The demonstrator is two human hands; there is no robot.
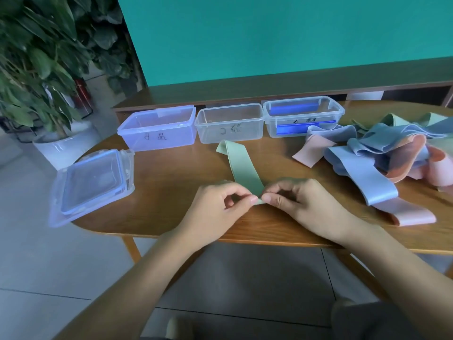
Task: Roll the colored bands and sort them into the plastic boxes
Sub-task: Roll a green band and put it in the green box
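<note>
Green band [241,168]: flat on the bench [171,182], lying before the middle box [230,123]. Judged light, limp, slightly stretchy. Left hand [218,204] and right hand [294,200] each pinch its near end, best hold for rolling.

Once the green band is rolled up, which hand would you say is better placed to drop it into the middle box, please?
Probably left: both hands pinch the green band, but the left hand sits nearer under the middle box.

Green band [239,165]; blue, pink, perhaps orange pile [382,155].
</note>
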